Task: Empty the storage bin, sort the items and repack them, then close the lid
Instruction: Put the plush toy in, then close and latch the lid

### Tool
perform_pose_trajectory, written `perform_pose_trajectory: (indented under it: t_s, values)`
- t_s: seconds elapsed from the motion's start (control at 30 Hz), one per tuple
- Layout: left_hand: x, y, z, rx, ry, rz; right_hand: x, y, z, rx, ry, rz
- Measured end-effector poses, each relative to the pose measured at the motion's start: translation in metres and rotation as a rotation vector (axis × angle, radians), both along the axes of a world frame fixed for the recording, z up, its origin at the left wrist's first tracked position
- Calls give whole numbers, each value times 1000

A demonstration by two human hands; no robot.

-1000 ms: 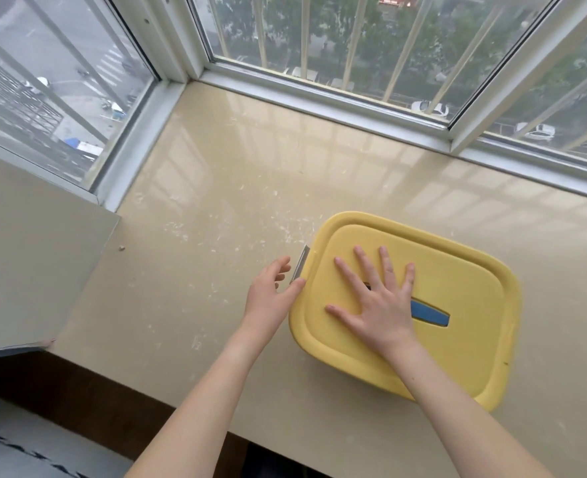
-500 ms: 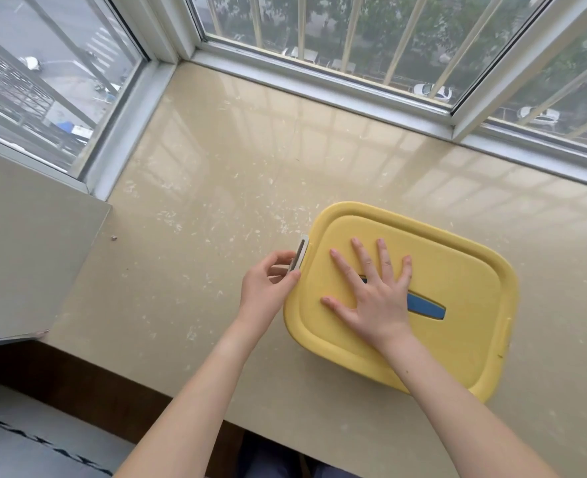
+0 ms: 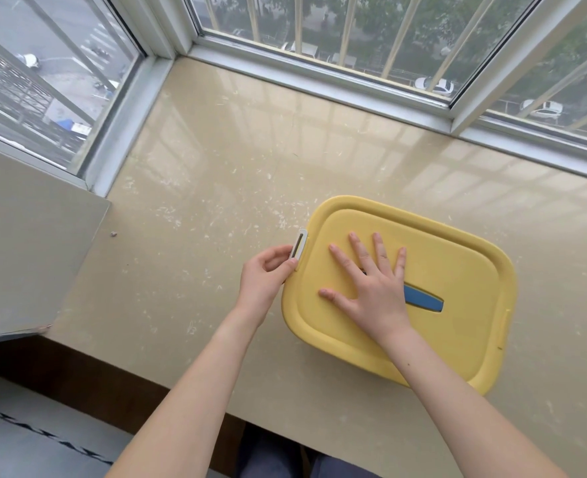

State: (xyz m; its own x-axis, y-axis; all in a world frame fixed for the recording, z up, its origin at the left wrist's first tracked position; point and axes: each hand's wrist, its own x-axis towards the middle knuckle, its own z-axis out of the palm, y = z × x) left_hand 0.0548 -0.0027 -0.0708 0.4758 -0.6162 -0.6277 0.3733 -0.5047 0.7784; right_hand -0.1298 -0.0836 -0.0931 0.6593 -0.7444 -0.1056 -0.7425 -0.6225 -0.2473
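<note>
The storage bin [image 3: 399,291] is yellow plastic, a rounded rectangle with its lid [image 3: 457,270] on and a blue handle [image 3: 423,300] set into the middle of the lid. A white latch [image 3: 299,246] stands raised at its left end. The bin's long axis runs from the left toward the near right, slightly skewed to the window. It sits on the right half of the tabletop [image 3: 198,253], close to the near edge.

The right hand [image 3: 371,291] lies flat on the lid, fingers spread wide, covering the handle's left end. The left hand [image 3: 264,281] is curled at the bin's left end, its fingers [image 3: 286,267] pinching the lower part of the latch.

The tabletop is glossy beige stone, flecked with pale specks. Barred windows [image 3: 354,39] wrap its far and left sides, with parked cars outside below.
</note>
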Motion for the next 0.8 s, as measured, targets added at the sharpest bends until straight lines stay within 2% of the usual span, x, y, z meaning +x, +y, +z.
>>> perform_pose_trajectory:
  t_s: [0.2, 0.57, 0.8]
  values:
    - [-1, 1, 1, -5, 30, 47, -1, 0, -1, -2, -8, 1]
    - [-10, -1, 2, 3, -28, 108, -1, -1, -5, -24, 0, 2]
    - [-19, -1, 3, 27, -132, 97, -1, 0, -6, -22, -10, -5]
